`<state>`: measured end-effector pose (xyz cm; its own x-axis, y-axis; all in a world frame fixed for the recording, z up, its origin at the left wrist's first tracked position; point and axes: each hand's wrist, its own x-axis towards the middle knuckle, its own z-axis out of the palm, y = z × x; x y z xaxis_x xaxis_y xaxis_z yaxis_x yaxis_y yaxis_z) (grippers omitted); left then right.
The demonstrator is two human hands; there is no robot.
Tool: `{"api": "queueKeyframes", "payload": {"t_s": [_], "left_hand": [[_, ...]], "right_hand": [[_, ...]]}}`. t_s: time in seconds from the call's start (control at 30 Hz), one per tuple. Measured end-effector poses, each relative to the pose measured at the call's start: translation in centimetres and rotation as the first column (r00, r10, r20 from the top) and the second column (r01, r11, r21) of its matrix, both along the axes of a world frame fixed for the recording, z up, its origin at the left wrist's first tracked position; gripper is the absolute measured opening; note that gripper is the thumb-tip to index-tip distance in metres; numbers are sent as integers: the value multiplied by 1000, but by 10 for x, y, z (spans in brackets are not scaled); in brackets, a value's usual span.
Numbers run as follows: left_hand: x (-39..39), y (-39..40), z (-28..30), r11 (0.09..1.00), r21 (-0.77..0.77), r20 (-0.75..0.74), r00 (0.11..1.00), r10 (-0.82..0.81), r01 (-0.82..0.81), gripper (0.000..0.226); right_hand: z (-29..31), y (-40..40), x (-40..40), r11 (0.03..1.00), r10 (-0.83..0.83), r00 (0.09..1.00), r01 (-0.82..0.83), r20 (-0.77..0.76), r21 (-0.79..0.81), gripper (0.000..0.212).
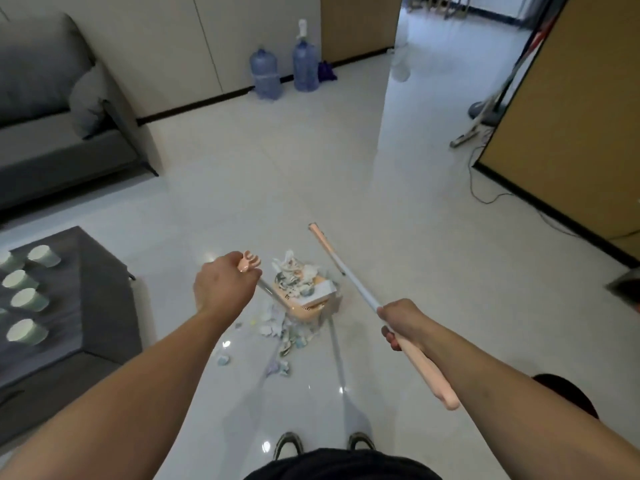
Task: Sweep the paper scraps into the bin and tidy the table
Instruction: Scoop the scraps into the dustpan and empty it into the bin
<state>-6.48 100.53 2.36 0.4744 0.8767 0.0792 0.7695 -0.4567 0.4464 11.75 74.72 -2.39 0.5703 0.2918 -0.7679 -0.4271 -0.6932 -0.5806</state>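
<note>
Paper scraps, torn white and pale blue-green pieces, lie in a loose pile on the glossy white tile floor just ahead of my shoes. More scraps are heaped inside the peach plastic dustpan, which stands on the floor touching the far edge of that pile.

My left hand has its fingers curled round the peach-tipped upright handle of the dustpan. My right hand grips a long stick with a white shaft and peach ends, fingers wrapped about it; its far end points up and away over the dustpan, and I cannot tell which tool it belongs to.

To my left stands a dark grey low worktop carrying pale green paper cups; I count five whole, with others cut by the frame edge. Beyond it sits a grey sofa with one cushion. Two blue water jugs stand against the far wall, one fitted with a white pump. A mop leans near the tan partition on my right, with a thin cable trailing across the floor.
</note>
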Motion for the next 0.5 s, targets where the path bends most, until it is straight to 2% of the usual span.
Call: {"api": "queueKeyframes", "payload": {"t_s": [0.23,0.5], "left_hand": [[52,-17,4,962,-19,53,961,-271,273,18],[119,-70,15,805,12,42,804,-594,594,22]], "right_hand": [[-3,-52,-13,943,-332,943,332,-1,17,16],[-13,-129,-47,759,-651,759,650,2,-20,16]]}}
